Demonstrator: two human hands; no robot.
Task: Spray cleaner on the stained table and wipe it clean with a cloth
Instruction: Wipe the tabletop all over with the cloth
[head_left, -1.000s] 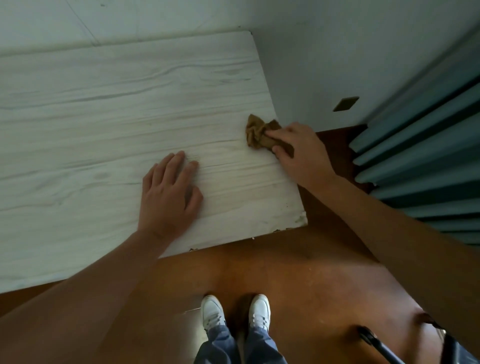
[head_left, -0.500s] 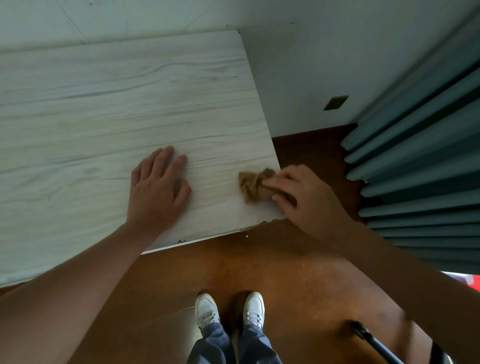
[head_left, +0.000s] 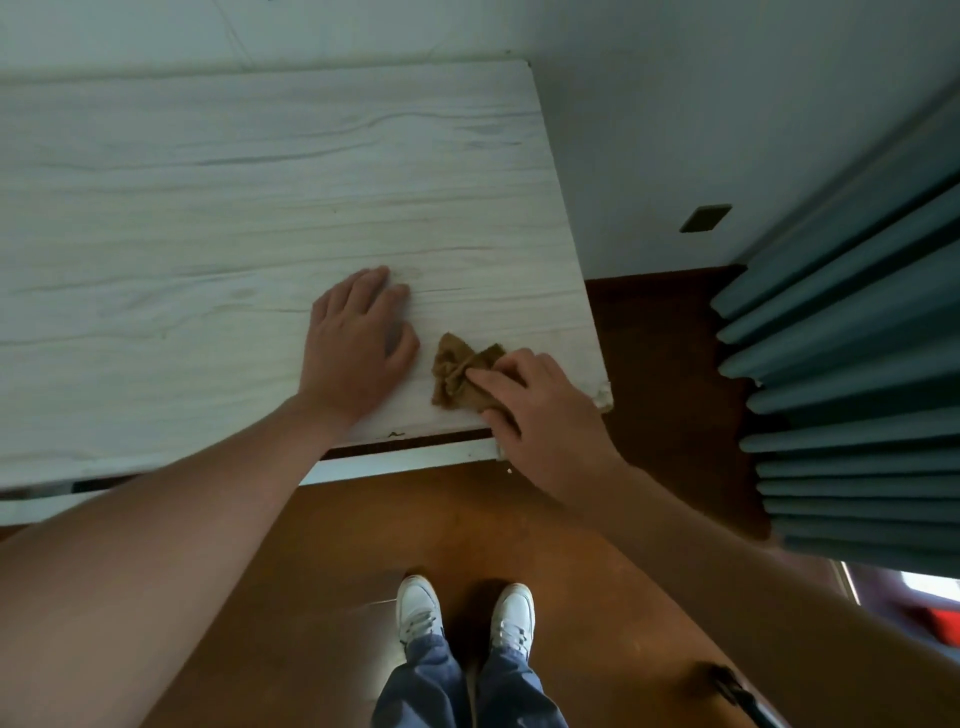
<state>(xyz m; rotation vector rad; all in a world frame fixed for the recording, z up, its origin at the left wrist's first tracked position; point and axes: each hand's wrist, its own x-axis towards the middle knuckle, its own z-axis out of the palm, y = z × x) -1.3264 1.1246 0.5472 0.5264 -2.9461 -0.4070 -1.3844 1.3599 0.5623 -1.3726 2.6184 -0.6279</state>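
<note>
Right hand (head_left: 545, 415) grips the shapeless bunched cloth (head_left: 452, 374) on the table (head_left: 260, 182); left hand (head_left: 358, 343) spread flat.

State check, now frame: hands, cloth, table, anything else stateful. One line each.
left hand: flat, palm down on the table, holds nothing.
right hand: grips the cloth, pressing it on the tabletop near the front right corner.
cloth: crumpled, lying on the table, partly under the right fingers.
table: no obvious stain visible; front right corner chipped.
curtain: gathered in pleats at the right.
</note>
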